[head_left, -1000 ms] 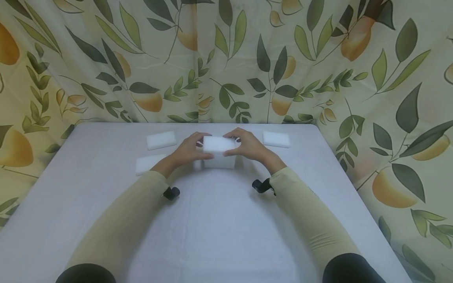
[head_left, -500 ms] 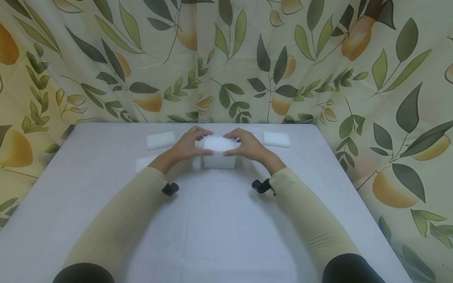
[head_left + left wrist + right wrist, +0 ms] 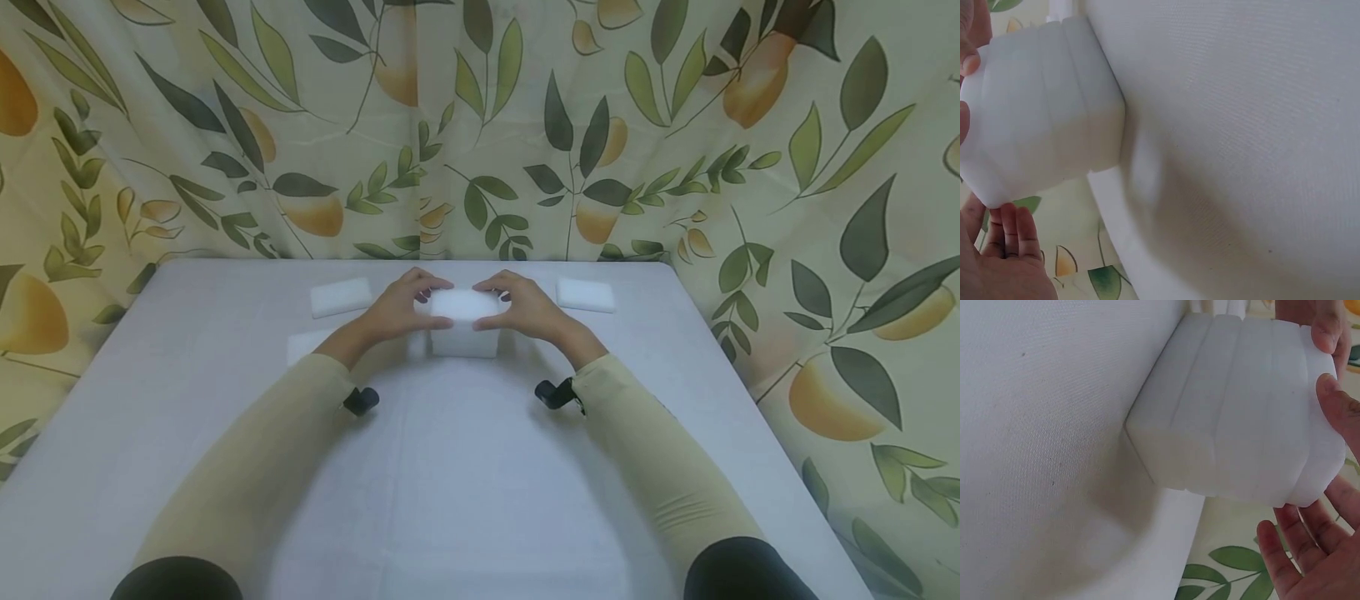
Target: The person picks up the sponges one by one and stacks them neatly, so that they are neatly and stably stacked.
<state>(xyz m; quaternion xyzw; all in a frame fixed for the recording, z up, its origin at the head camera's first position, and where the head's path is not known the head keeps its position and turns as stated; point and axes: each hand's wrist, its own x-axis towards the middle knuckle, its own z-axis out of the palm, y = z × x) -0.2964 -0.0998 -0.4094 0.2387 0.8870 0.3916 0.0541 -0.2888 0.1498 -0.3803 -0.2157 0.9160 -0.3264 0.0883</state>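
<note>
A stack of several white sponges, laid flat one on another, stands near the far middle of the table. My left hand pinches the top sponge at its left end, thumb at the front and index finger behind. At the right end, my right hand pinches the same sponge in the same way. In the left wrist view, the other fingers of the left hand extend beside the stack. The right wrist view shows the layers lined up closely, with the right hand beside them.
Two loose white sponges lie left of the stack: one farther back and one nearer, partly hidden by the left wrist. Another sponge lies to the right. A white cloth covers the table; a leaf-patterned curtain hangs behind.
My left hand has shifted slightly up and away, its thumb now higher on the top sponge's front edge. The right hand and the stack stay in place.
</note>
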